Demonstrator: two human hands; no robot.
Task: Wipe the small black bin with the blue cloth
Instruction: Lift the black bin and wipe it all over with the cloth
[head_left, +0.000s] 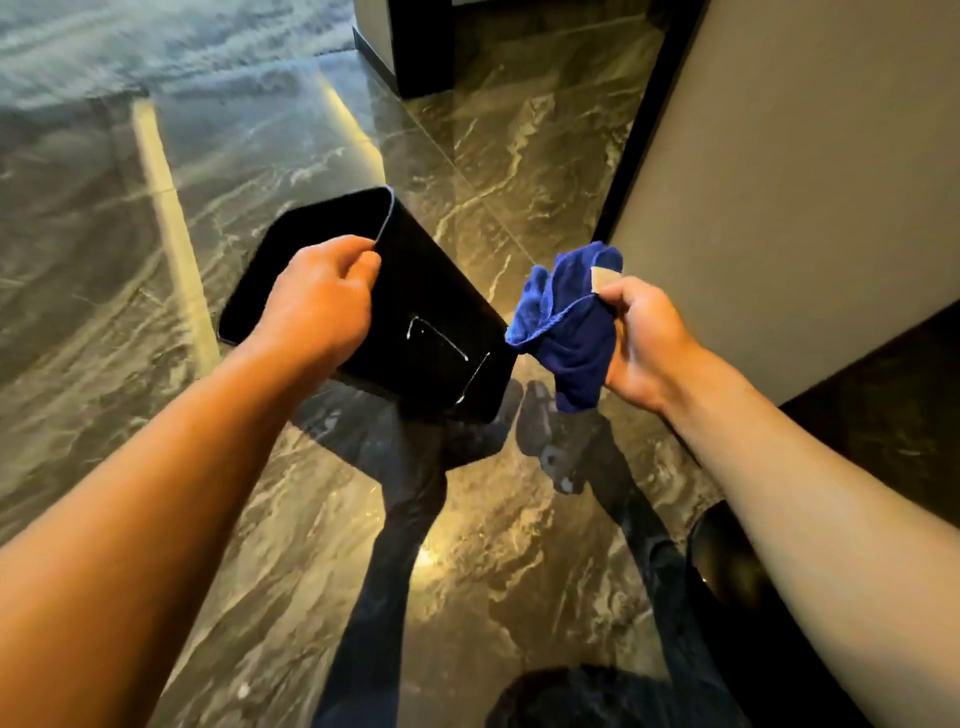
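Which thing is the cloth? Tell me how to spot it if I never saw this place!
Start at the shiny dark marble floor. Above it, the left hand holds up a small black plastic bin by its rim. Just right of the bin, bunched in the right hand, is the fluffy blue cloth, the only bright blue thing here, with a small beige tag.

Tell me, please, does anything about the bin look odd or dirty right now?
Yes. The small black bin, held tilted above the floor by the left hand, shows thin whitish streaks on its side. The blue cloth is not touching it.
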